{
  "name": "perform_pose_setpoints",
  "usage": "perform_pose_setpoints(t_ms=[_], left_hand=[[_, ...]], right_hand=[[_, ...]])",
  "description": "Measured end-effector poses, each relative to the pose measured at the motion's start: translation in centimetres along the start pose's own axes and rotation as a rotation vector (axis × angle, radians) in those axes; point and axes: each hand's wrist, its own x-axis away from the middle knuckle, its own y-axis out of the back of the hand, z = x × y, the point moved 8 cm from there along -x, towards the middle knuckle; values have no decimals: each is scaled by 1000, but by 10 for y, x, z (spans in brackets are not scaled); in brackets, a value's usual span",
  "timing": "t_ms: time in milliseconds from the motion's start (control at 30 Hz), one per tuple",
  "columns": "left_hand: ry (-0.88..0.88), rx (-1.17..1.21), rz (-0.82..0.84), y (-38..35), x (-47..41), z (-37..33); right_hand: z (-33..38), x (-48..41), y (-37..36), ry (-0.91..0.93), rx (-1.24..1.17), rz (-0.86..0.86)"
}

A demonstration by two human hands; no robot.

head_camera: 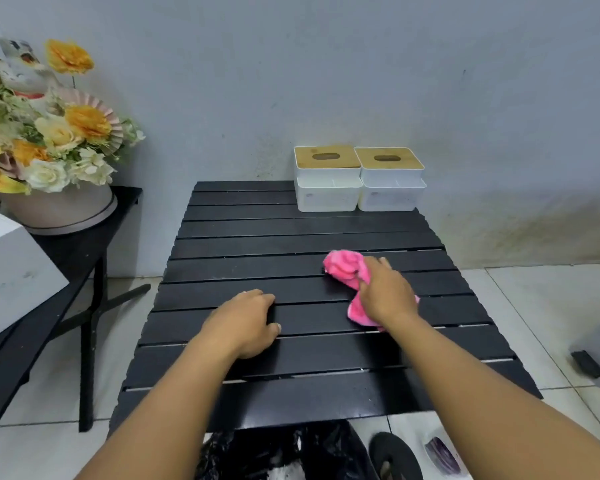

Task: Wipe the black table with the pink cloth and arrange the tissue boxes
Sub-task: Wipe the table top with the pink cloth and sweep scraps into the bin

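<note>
- Two tissue boxes (326, 194) side by side at black table (257, 244) far right corner, head view.
- Bunched pink cloth (342, 268) gripped by right hand (387, 294), mid-table right; left hand (245, 323) rests on slats, loosely bent, holding nothing.
- Advice: spread cloth flatter, stroke along slats, brace with left.

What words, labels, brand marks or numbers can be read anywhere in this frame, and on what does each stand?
No text can be read in this frame.
Left tissue box: a faint mark low on its front, too small and blurred to read.
Right tissue box: a similar faint mark, also unreadable.
Pink cloth and black table: no lettering visible.
</note>
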Motion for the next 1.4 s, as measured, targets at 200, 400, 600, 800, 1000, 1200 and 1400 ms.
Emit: perform_pose_setpoints(t_ms=[200,400,600,800,1000,1200,1400], left_hand=[[-7,106,-40,1,-14,-6],[31,170,-104,3,-34,-4],[100,132,-213,14,-64,13],[99,80,-149,2,-78,22],[94,97,-148,-1,-79,23],[91,93,-151,-1,-81,23],[90,115,-153,0,-80,23]], right_hand=[[-48,-46,48,-179,-118,-456],[-8,-117,-8,-41,210,-186],[77,-96,-67,386,226,79],[18,-132,-15,240,253,-8],[24,-138,-11,44,170,-163],[91,-76,-63,626,67,253],[32,-126,11,291,-81,-41]])
